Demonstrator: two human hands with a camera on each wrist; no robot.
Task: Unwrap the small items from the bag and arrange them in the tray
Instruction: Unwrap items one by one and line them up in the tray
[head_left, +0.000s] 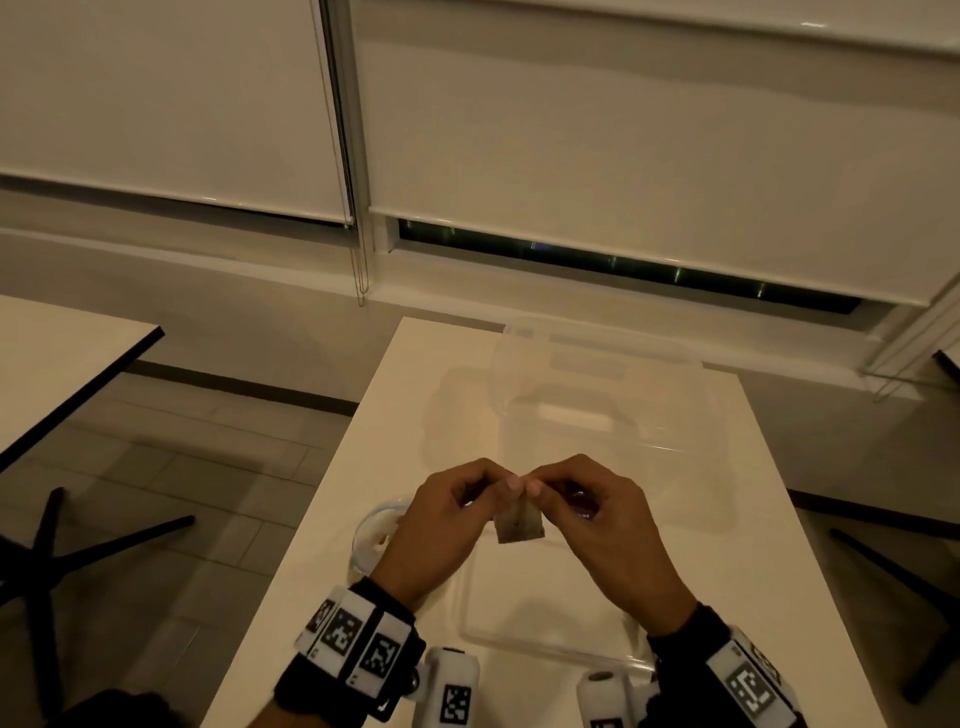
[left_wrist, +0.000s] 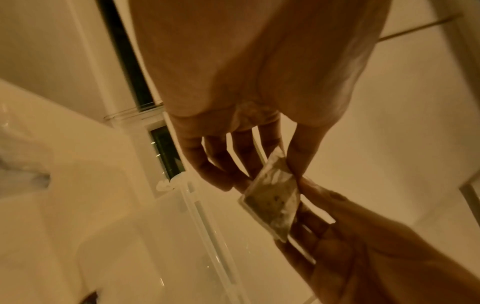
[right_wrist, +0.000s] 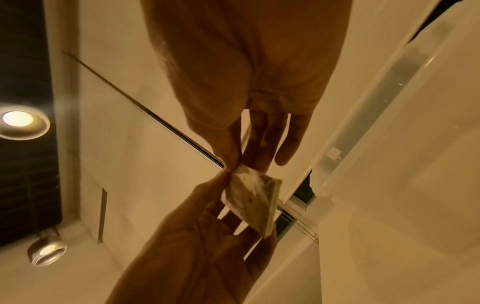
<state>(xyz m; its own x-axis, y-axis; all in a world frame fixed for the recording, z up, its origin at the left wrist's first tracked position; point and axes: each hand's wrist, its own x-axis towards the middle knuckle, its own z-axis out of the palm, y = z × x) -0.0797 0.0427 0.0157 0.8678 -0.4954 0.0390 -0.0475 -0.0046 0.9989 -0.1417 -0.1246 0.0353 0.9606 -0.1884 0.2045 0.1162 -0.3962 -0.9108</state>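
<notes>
a: what are the hands doing?
b: the left hand and the right hand both pinch the top of one small packet with thumb and first finger. the other fingers hang loose.
a: where is the packet?
b: it hangs in the air between the hands, above the clear tray on the white table.
a: anything else?
b: a small clear dish sits by the left hand.

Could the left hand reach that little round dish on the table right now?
Probably yes, but not freely. The dish lies just beside and below the left hand with nothing between them, yet that hand and the right hand both pinch the top of a small packet, so it would have to let go first.
</notes>
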